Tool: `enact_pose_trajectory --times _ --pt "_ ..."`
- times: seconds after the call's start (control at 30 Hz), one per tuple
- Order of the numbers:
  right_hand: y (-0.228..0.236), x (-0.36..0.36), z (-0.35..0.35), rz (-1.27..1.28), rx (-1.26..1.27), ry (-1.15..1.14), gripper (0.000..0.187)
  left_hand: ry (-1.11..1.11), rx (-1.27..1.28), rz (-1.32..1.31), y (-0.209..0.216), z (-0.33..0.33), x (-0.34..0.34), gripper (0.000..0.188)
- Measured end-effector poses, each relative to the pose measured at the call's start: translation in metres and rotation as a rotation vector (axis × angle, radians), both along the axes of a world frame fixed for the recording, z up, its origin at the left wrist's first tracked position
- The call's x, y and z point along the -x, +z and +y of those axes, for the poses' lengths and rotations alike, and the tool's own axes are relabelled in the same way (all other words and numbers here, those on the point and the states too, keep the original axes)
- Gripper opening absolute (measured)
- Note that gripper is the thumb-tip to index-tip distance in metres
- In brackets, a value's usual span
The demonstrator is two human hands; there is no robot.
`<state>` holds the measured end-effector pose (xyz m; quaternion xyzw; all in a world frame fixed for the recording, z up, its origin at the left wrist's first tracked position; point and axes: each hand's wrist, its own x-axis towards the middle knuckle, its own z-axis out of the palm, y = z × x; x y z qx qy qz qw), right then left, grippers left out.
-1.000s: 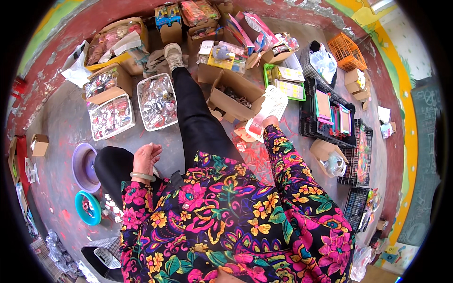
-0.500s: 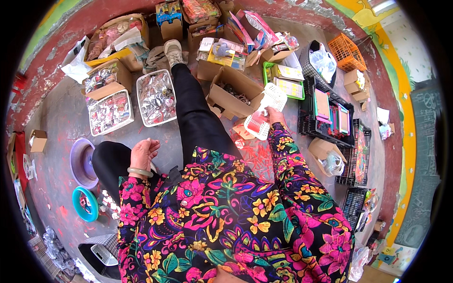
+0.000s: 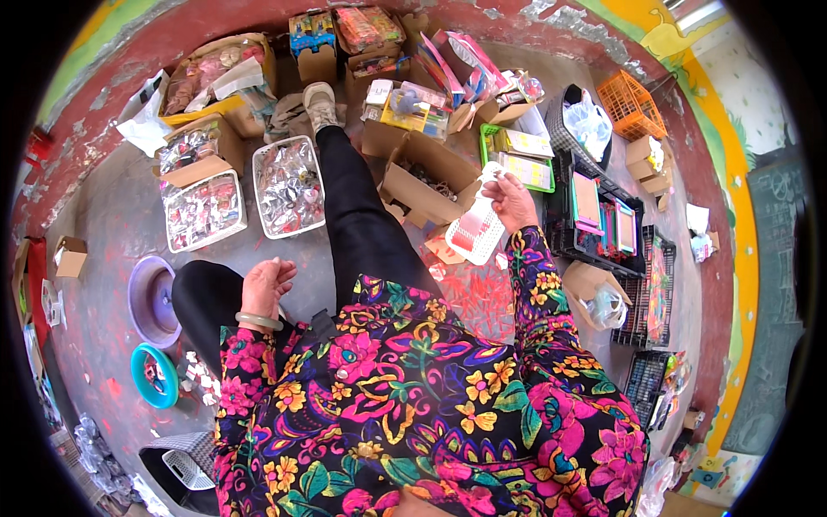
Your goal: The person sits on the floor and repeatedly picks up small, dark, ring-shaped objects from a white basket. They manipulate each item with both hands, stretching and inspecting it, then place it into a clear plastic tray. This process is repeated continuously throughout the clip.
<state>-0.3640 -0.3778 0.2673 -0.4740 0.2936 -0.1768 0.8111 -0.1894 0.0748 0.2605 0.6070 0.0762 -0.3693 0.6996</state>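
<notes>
A white plastic basket (image 3: 472,234) with a perforated wall and some red in it is in front of my right hand (image 3: 512,205). That hand's fingers are bent at the basket's right rim and appear to grip it; the hand covers part of the edge. Further left, my left hand (image 3: 269,284), with a pale bangle at the wrist, hovers above my bent knee. Its fingers curl loosely, and no object shows in them. Beyond the basket stands an open cardboard box (image 3: 422,185) with dark, tangled contents.
Red scraps (image 3: 469,302) cover the floor before me. Two white baskets of small packets, one a rectangular bin (image 3: 289,226), stand left of my outstretched leg. A black crate (image 3: 564,220) is at right. A purple basin (image 3: 142,302) and turquoise tub (image 3: 138,379) sit at left.
The white basket has swung leftward and looks more tilted. My right hand has shifted slightly right and its fingers point farther away. My left hand has moved slightly right and nearer.
</notes>
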Motion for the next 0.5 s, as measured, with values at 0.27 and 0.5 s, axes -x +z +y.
enact_pose_trajectory --times 0.27,0.5 --pt "0.077 -0.084 0.152 -0.050 0.126 0.695 0.025 -0.112 0.182 -0.072 0.036 -0.003 0.015 0.031" --pt "0.087 -0.114 0.245 0.007 0.309 1.296 0.025 -0.125 0.268 -0.113 0.071 0.003 0.025 0.026"
